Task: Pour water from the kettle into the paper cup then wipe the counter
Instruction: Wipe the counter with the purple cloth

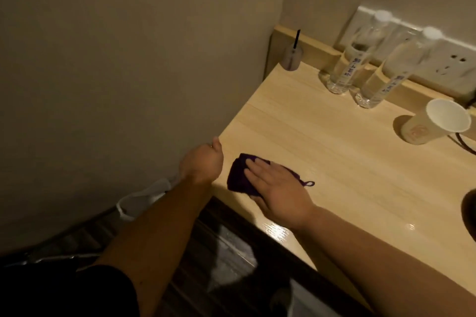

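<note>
A dark purple cloth (238,177) with a small loop lies on the light wooden counter (347,167) near its left corner. My right hand (278,188) presses flat on the cloth, fingers together and pointing left. My left hand (203,161) rests at the counter's left edge with its fingers curled under, out of sight. The white paper cup (435,125) stands upright at the far right of the counter. A dark rounded shape (470,210) cut off at the right edge may be the kettle.
Two clear water bottles (350,64) (386,77) stand at the back by a white wall socket (448,64). A small plastic cup with a black straw (292,58) sits in the back left corner. A dark cable (463,145) runs behind the paper cup. Walls close the left side.
</note>
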`<action>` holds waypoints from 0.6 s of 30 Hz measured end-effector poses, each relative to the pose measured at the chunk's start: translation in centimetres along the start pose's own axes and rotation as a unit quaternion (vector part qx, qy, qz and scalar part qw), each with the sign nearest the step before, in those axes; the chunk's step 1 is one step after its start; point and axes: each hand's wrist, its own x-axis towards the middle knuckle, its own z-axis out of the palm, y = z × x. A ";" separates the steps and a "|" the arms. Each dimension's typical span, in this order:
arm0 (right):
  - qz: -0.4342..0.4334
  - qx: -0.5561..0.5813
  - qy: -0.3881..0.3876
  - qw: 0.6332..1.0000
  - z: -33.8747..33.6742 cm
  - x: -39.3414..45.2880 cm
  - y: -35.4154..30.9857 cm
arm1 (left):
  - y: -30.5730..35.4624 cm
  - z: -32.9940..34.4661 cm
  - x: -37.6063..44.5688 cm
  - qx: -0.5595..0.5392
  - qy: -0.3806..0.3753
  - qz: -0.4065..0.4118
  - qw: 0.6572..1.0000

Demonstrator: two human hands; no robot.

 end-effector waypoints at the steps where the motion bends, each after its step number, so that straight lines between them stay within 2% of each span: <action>1: -0.005 0.010 -0.005 1.000 0.3 -1.5 -1.6 | -0.1 0.0 -0.1 -0.002 0.005 0.007 1.000; 5: 0.012 0.089 -0.021 0.996 1.4 -5.9 -7.3 | -0.1 -0.4 -0.1 0.004 0.000 0.015 1.000; 6: 0.040 0.146 -0.005 0.989 1.2 -6.6 -8.2 | -0.1 -0.4 -0.2 0.005 0.001 0.017 1.000; 7: 0.089 0.240 0.021 0.966 0.5 -7.2 -8.8 | -0.1 -0.4 -0.3 0.004 0.003 0.018 1.000; 8: 0.155 0.364 0.033 0.918 -0.8 -7.4 -9.4 | -0.2 -0.3 -0.4 -0.001 0.006 0.019 1.000; 9: 0.223 0.508 0.030 0.831 -2.4 -7.4 -9.8 | -0.3 -0.3 -0.4 -0.005 0.009 0.019 1.000; 11: 0.331 0.715 0.039 0.615 -4.9 -6.9 -9.3 | -0.2 -0.3 -0.4 -0.008 0.011 0.013 1.000; 12: 0.355 0.757 0.071 0.543 -6.0 -6.6 -8.4 | -0.2 -0.3 -0.4 -0.006 0.010 0.010 1.000; 13: 0.366 0.772 0.109 0.509 -7.1 -6.0 -6.9 | -0.1 -0.4 -0.3 -0.008 0.009 0.007 1.000; 14: 0.367 0.763 0.152 0.510 -8.4 -5.3 -5.1 | 0.0 -0.4 -0.3 -0.009 0.009 0.006 1.000; 15: 0.365 0.727 0.193 0.549 -9.7 -4.1 -2.9 | 0.1 -0.3 -0.4 -0.009 0.011 0.006 1.000; 18: 0.359 0.506 0.251 0.743 -12.6 0.7 4.5 | -0.2 0.0 -0.4 -0.005 0.027 0.008 1.000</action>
